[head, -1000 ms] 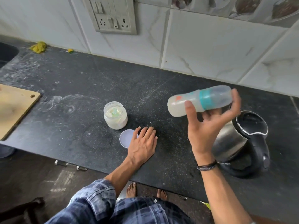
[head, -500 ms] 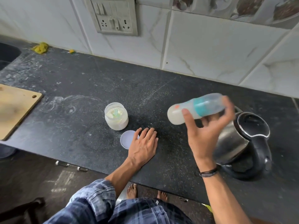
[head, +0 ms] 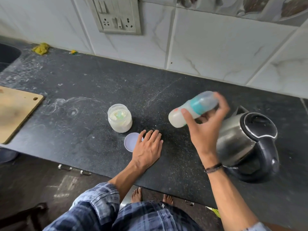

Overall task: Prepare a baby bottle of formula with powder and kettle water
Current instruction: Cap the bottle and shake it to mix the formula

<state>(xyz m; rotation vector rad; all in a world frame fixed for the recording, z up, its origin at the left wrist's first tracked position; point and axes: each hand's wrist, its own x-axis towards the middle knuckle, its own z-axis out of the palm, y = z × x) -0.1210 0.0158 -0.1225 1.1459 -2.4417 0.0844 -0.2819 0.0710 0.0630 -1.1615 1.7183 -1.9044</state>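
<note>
My right hand (head: 205,129) grips a capped baby bottle (head: 191,110) with a teal ring and milky liquid inside, held on its side above the dark counter; it is motion-blurred. Just to its right stands a steel kettle (head: 246,144) with a black lid and handle. An open jar of white formula powder (head: 120,119) with a green scoop in it stands left of centre. Its pale lid (head: 130,141) lies on the counter in front of the jar. My left hand (head: 148,150) rests flat on the counter beside the lid, fingers straight.
A wooden cutting board (head: 15,112) lies at the left counter edge. A sink corner (head: 6,55) and a yellow cloth (head: 40,48) are at the far left back. A switch and socket panel (head: 116,15) is on the tiled wall. Powder dusts the black counter (head: 83,90).
My right hand has shaken the bottle, moving it down and left and tilting its base end lower. The left hand, jar, lid and kettle have stayed put.
</note>
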